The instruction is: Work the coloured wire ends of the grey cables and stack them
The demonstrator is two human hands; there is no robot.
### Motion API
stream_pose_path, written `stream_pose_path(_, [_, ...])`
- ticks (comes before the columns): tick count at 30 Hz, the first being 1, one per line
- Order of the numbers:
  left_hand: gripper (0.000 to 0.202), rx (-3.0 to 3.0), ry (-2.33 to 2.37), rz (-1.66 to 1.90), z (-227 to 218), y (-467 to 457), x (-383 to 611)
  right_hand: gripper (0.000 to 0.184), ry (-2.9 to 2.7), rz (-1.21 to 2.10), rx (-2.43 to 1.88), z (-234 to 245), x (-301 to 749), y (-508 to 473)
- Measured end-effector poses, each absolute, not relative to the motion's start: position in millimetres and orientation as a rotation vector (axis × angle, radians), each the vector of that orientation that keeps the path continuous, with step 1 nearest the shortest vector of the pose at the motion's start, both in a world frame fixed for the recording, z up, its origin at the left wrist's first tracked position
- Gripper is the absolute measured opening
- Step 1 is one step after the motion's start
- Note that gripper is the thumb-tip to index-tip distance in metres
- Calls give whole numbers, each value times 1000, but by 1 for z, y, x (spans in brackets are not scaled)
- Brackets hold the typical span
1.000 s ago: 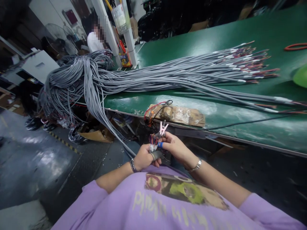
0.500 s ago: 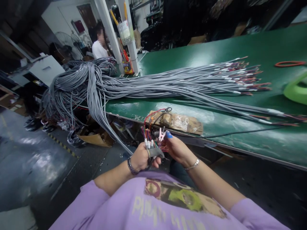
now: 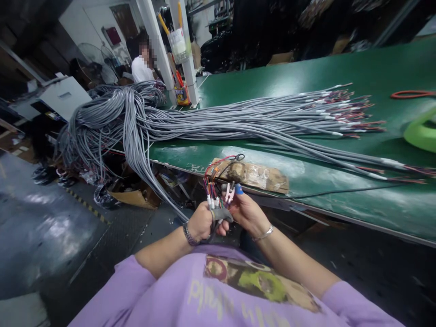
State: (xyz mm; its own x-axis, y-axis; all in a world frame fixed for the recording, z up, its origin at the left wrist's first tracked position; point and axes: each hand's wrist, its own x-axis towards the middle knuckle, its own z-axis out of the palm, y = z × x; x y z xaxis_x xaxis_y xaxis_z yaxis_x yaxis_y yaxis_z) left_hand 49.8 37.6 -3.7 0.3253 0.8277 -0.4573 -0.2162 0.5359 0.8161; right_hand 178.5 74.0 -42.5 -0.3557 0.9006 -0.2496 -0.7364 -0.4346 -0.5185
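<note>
My left hand, its index finger in a grey cover, is closed around a bundle of grey cables. White-banded cable ends with thin coloured wires stick up out of that grip. Facing it at close range is my right hand, its thumb in a blue cover. Thumb and fingers of this hand pinch a small pink clip beside the coloured wires. The fingers partly hide the clip's lower end and any wire at it.
A taped wooden block with red and black leads lies at the green table's near edge. Many more grey cables stretch across the table. To the right are a green object and an orange loop. A person is behind.
My right hand and wrist have shifted slightly left, closer to my left hand. The pink clip has turned a little more upright. My left hand keeps its hold on the cables.
</note>
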Motion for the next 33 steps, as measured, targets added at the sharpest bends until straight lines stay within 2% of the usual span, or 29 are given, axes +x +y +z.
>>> stream_pose_path(12, [44,784,1044,774,-1,27,49,41,-396,2056,-576,-37,184,68])
stream_pose_path(21, [48,755,1140,909,3,22,55,30,-442,1973,-627,-35,186,67])
stream_pose_path(28, [48,732,1142,924,4,27,61,31,-456,2059,-590,-38,183,68])
stream_pose_path(33, [49,723,1171,899,2,27,63,29,-407,1998,-617,-41,181,72])
